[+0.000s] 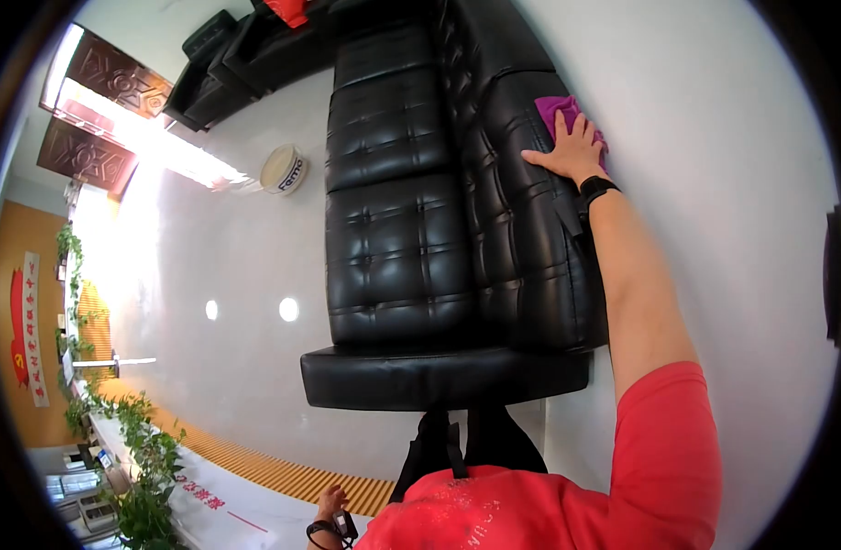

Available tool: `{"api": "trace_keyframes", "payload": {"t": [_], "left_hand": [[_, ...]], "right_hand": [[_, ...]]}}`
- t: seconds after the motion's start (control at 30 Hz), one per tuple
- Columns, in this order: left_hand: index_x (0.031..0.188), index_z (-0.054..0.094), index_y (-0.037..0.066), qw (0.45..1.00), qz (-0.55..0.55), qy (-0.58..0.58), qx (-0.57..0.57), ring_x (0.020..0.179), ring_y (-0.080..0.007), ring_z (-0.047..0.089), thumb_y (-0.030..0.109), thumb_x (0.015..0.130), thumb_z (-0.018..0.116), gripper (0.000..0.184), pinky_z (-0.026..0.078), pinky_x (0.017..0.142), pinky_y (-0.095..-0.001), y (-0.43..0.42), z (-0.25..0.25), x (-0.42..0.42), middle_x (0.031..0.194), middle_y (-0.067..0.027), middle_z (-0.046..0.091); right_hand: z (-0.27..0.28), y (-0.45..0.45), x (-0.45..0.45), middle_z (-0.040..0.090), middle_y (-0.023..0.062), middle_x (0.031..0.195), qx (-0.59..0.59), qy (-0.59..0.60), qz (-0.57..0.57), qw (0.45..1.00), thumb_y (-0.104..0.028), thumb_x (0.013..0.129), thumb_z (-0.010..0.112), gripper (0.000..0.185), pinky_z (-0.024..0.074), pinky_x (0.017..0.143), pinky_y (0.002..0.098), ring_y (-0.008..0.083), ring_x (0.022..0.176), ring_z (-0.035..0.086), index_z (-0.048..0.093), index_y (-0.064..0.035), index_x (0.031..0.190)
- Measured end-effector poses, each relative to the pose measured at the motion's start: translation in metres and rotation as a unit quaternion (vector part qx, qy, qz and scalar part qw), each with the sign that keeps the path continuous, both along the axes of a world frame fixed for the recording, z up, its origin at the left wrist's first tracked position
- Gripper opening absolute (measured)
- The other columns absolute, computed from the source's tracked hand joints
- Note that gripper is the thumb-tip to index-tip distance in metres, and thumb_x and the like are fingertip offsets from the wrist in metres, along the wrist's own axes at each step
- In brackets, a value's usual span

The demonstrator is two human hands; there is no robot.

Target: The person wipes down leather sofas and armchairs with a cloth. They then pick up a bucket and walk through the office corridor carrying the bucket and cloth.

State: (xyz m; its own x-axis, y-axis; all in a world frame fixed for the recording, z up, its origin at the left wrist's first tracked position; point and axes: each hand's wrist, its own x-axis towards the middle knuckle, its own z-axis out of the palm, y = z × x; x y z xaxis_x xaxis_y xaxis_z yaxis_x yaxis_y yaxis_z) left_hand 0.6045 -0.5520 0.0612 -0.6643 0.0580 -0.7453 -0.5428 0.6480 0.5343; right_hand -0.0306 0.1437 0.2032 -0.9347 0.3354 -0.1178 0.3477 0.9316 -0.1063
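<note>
My right hand [571,151] lies with fingers spread on a purple cloth [555,105], pressing it against the top of the backrest of a black leather sofa [397,247]. Part of the cloth is hidden under the palm. A dark band circles that wrist. Down at the lower left, my left hand [331,501] hangs beside my body, away from the sofa. Its fingers are loosely bent and somewhat apart, with nothing visible in them. A dark strap and a small device are on its wrist.
A white bucket [284,170] stands on the pale floor left of the sofa. Black armchairs [255,60] are farther back. The white wall [714,183] runs close behind the backrest. A counter with green plants [141,458] is at the lower left.
</note>
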Motion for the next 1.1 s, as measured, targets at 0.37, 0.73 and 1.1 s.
{"api": "trace_keyframes", "payload": {"t": [0.37,0.73,1.1], "left_hand": [[0.118,0.053,0.002,0.965,0.250,-0.072,-0.023,0.076,-0.0172,0.066,0.013,0.084,0.051,0.036,0.052,0.063,-0.0289,0.021,-0.011,-0.045,0.095,-0.0130,0.063],[0.124,0.050,0.003,0.919,0.388,-0.072,0.010,0.073,-0.0175,0.064,0.018,0.080,0.054,0.046,0.045,0.050,-0.0288,-0.027,-0.013,-0.010,0.087,-0.0090,0.064],[0.108,0.058,-0.004,0.862,0.480,-0.065,0.150,0.066,-0.0219,0.064,0.013,0.080,0.056,0.033,0.051,0.057,-0.0319,-0.082,-0.067,0.135,0.080,-0.0129,0.063]], "right_hand": [[0.000,-0.032,0.096,0.029,0.0221,0.138,0.025,0.152,0.058,0.986,-0.052,0.075,0.064,0.080,0.0289,0.098,0.0560,0.0413,0.127,0.026,0.033,-0.0072,0.134],[-0.015,-0.063,0.247,0.044,0.0097,0.123,0.066,0.234,0.074,0.967,-0.013,0.080,0.062,0.034,0.0391,0.090,0.0467,0.0335,0.112,0.043,0.049,-0.0133,0.112],[-0.047,-0.117,0.303,0.059,0.0131,0.112,-0.610,0.232,-0.210,0.728,-0.021,0.092,0.049,0.030,0.0468,0.083,0.0431,0.0280,0.098,0.059,0.053,-0.0023,0.114]]}}
